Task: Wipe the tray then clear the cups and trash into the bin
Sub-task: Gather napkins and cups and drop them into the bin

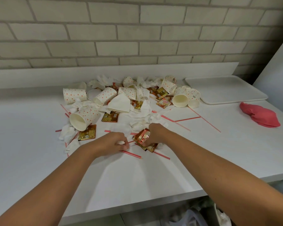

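Several dotted paper cups (83,117) lie tipped over on the white counter (39,152) among crumpled tissues (69,132), gold sachets (87,134) and thin red straws (187,119). My left hand (112,143) holds a crumpled tissue and pinches a red straw. My right hand (157,133) grips a bunch of gold and red sachets (143,139) just above the counter. The white tray (225,88) sits at the back right, bare. A pink cloth (260,117) lies in front of the tray.
A brick wall (137,30) backs the counter. Below the counter's front edge at the lower right, a bin (219,214) with white tissue in it is partly visible. More straws (131,154) lie near my hands.
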The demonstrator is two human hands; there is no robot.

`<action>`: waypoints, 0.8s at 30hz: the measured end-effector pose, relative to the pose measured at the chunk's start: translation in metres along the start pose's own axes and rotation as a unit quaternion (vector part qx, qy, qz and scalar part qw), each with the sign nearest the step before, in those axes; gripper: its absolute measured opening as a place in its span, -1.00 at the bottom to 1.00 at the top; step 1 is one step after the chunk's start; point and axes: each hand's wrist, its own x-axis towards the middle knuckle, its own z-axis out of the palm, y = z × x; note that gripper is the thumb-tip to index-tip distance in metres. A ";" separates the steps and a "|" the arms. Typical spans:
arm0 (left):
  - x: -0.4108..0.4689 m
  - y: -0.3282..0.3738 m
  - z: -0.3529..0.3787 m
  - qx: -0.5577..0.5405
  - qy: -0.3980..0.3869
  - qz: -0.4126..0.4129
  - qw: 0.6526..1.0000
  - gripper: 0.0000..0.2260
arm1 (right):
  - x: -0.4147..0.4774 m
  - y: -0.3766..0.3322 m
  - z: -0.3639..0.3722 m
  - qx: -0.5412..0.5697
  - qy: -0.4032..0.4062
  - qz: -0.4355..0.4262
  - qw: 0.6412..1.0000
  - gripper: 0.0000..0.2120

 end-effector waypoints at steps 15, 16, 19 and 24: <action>0.004 0.013 0.021 0.099 0.018 0.014 0.995 -0.84 | -0.009 -0.002 -0.009 0.034 0.056 -0.014 0.998 -0.46; 0.004 0.016 0.024 0.100 0.031 0.023 0.994 -0.83 | -0.012 -0.001 -0.015 0.042 0.063 -0.018 0.997 -0.49; 0.005 0.026 0.024 0.070 0.064 0.019 0.995 -0.80 | -0.024 0.004 -0.035 0.056 0.086 -0.022 0.994 -0.49; 0.015 0.046 0.011 0.073 0.114 0.008 0.991 -0.83 | -0.043 0.019 -0.064 0.119 0.132 0.006 0.984 -0.63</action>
